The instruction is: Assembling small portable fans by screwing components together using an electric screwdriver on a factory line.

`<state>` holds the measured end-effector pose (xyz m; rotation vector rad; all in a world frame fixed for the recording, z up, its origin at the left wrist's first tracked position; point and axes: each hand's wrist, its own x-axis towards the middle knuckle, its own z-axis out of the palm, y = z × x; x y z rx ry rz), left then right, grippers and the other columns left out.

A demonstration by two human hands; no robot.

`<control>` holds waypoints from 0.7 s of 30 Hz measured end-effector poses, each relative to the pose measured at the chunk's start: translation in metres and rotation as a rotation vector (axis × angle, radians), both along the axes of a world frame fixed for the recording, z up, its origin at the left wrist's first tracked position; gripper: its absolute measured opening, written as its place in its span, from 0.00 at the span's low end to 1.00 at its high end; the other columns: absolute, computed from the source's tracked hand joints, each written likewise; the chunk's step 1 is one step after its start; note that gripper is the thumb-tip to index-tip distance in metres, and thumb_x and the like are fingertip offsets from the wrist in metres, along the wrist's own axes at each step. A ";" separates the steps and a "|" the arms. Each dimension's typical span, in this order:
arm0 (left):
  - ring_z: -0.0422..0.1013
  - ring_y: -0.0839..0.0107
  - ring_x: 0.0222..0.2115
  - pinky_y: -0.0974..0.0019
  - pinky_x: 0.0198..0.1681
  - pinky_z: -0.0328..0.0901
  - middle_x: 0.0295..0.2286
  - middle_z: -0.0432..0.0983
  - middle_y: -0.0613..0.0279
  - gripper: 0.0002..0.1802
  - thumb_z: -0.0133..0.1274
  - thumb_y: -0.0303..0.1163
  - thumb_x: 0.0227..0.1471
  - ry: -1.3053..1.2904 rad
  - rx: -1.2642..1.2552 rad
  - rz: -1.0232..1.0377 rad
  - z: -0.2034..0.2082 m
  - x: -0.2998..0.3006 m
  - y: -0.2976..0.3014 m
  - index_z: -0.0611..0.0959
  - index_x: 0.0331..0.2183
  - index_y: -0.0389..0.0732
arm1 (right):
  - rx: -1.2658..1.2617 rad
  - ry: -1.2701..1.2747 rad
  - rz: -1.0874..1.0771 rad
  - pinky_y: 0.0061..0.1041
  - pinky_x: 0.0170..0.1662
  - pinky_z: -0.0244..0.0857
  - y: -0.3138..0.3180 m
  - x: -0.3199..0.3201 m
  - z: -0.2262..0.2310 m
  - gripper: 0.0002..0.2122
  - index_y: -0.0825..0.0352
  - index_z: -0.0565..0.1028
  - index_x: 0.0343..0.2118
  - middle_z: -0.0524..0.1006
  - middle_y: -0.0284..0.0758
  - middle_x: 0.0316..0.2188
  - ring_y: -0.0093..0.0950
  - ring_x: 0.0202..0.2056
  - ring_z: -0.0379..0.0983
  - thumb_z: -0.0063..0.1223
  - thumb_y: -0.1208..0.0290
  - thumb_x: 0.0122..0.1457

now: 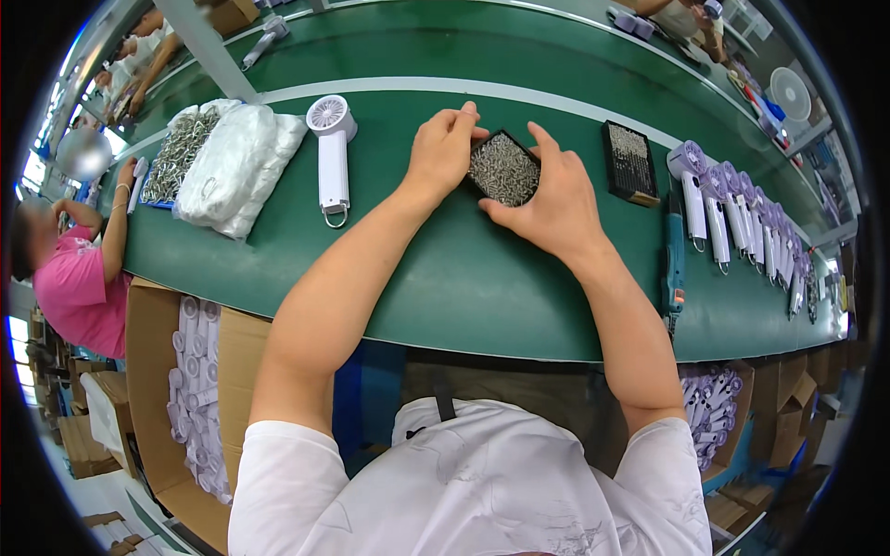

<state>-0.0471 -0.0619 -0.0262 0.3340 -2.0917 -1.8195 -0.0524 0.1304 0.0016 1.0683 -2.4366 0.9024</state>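
Observation:
A small black tray (503,170) full of tiny silver screws sits on the green belt (464,269). My left hand (443,148) grips its left and far edge with curled fingers. My right hand (554,199) cups the tray's right and near side, thumb along the front corner. Both hands hold the tray together. A white handheld fan (331,153) with a metal loop at its handle end lies flat to the left of my left hand.
A second black tray (628,162) of screws and a blue electric screwdriver (673,259) lie to the right, beside a row of purple-and-white fans (742,218). Bags of metal rings (218,162) lie at left. A person in pink (79,278) works there. Cardboard boxes of parts (195,389) stand below.

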 end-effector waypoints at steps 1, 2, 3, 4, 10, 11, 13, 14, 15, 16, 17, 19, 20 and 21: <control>0.75 0.68 0.40 0.67 0.47 0.68 0.38 0.81 0.51 0.28 0.45 0.49 0.66 0.005 -0.006 0.004 0.001 0.000 0.000 0.79 0.46 0.29 | 0.027 -0.021 -0.050 0.38 0.47 0.69 -0.001 -0.003 0.001 0.47 0.73 0.65 0.59 0.78 0.45 0.40 0.43 0.41 0.73 0.76 0.60 0.34; 0.75 0.68 0.40 0.67 0.47 0.68 0.38 0.81 0.51 0.29 0.45 0.49 0.66 0.010 -0.013 0.007 0.002 0.000 0.000 0.79 0.46 0.29 | 0.029 -0.024 -0.053 0.38 0.47 0.69 0.000 -0.003 0.003 0.47 0.73 0.65 0.59 0.78 0.45 0.40 0.43 0.41 0.73 0.76 0.60 0.34; 0.76 0.68 0.40 0.67 0.48 0.67 0.38 0.81 0.51 0.28 0.45 0.49 0.66 0.006 0.002 0.003 0.002 0.001 0.002 0.79 0.46 0.29 | 0.027 -0.019 -0.056 0.38 0.48 0.69 0.001 -0.002 0.004 0.47 0.74 0.65 0.59 0.78 0.45 0.40 0.43 0.42 0.73 0.77 0.60 0.34; 0.76 0.68 0.40 0.67 0.48 0.67 0.38 0.81 0.51 0.28 0.45 0.49 0.66 0.007 0.004 -0.002 0.002 0.000 0.003 0.79 0.46 0.29 | 0.026 -0.011 -0.060 0.38 0.48 0.69 0.003 -0.004 0.005 0.47 0.74 0.65 0.59 0.78 0.45 0.40 0.44 0.42 0.73 0.77 0.60 0.34; 0.76 0.68 0.41 0.66 0.49 0.66 0.40 0.82 0.52 0.29 0.44 0.50 0.66 -0.028 0.029 0.000 0.009 0.008 0.004 0.79 0.48 0.31 | 0.015 0.019 -0.052 0.40 0.46 0.70 0.002 -0.004 0.001 0.46 0.79 0.65 0.57 0.79 0.50 0.39 0.47 0.39 0.74 0.74 0.59 0.35; 0.76 0.68 0.41 0.66 0.49 0.66 0.40 0.82 0.52 0.29 0.44 0.50 0.66 -0.025 0.031 -0.004 0.010 0.008 0.006 0.79 0.48 0.31 | 0.027 0.026 -0.041 0.40 0.47 0.70 0.003 -0.005 0.001 0.46 0.79 0.65 0.57 0.79 0.50 0.39 0.47 0.39 0.74 0.74 0.59 0.35; 0.78 0.67 0.36 0.66 0.43 0.69 0.34 0.83 0.50 0.29 0.46 0.48 0.65 0.018 -0.025 0.048 0.011 0.008 0.009 0.80 0.43 0.27 | 0.020 0.020 -0.046 0.40 0.47 0.70 0.001 -0.005 0.001 0.46 0.79 0.65 0.57 0.79 0.50 0.39 0.47 0.39 0.74 0.74 0.59 0.35; 0.78 0.67 0.36 0.66 0.43 0.69 0.34 0.83 0.50 0.29 0.46 0.48 0.65 0.018 -0.025 0.043 0.010 0.008 0.008 0.80 0.43 0.27 | 0.011 0.010 -0.046 0.40 0.47 0.70 -0.001 -0.004 0.001 0.46 0.79 0.65 0.57 0.79 0.50 0.39 0.47 0.39 0.74 0.74 0.59 0.35; 0.77 0.67 0.36 0.66 0.44 0.69 0.34 0.83 0.50 0.29 0.46 0.48 0.65 0.026 -0.009 0.046 0.009 0.006 0.006 0.81 0.43 0.27 | 0.002 0.000 -0.046 0.40 0.47 0.70 -0.001 -0.004 0.001 0.45 0.79 0.65 0.56 0.79 0.50 0.39 0.47 0.39 0.74 0.74 0.59 0.35; 0.77 0.68 0.36 0.66 0.44 0.68 0.34 0.83 0.50 0.28 0.46 0.48 0.65 0.036 0.006 0.052 0.009 0.005 0.005 0.81 0.43 0.28 | 0.040 0.018 -0.084 0.40 0.47 0.70 0.000 -0.006 0.005 0.46 0.79 0.65 0.56 0.79 0.50 0.39 0.47 0.40 0.74 0.74 0.59 0.34; 0.77 0.68 0.37 0.66 0.44 0.68 0.33 0.83 0.50 0.29 0.46 0.49 0.65 0.038 0.037 0.050 0.008 0.004 0.006 0.81 0.42 0.28 | 0.040 0.020 -0.085 0.40 0.47 0.70 0.001 -0.005 0.005 0.46 0.79 0.65 0.56 0.79 0.50 0.39 0.47 0.40 0.74 0.74 0.59 0.34; 0.76 0.69 0.39 0.67 0.46 0.67 0.36 0.82 0.51 0.29 0.45 0.50 0.65 0.006 0.010 0.028 0.008 0.006 0.006 0.80 0.45 0.29 | 0.013 -0.042 -0.024 0.40 0.48 0.69 0.004 0.000 0.002 0.46 0.79 0.65 0.57 0.79 0.50 0.40 0.46 0.41 0.74 0.74 0.58 0.35; 0.75 0.69 0.41 0.67 0.48 0.66 0.39 0.82 0.52 0.30 0.44 0.51 0.65 -0.028 -0.017 0.006 0.009 0.007 0.006 0.80 0.47 0.31 | 0.034 -0.107 -0.031 0.40 0.48 0.69 0.002 0.002 0.004 0.46 0.79 0.65 0.57 0.78 0.49 0.41 0.46 0.42 0.74 0.74 0.58 0.35; 0.75 0.69 0.41 0.67 0.48 0.66 0.39 0.82 0.52 0.30 0.44 0.51 0.65 -0.026 -0.017 0.004 0.010 0.007 0.006 0.80 0.47 0.31 | 0.034 -0.106 -0.034 0.40 0.48 0.69 0.003 -0.001 0.004 0.46 0.79 0.65 0.57 0.78 0.49 0.41 0.46 0.42 0.74 0.74 0.58 0.35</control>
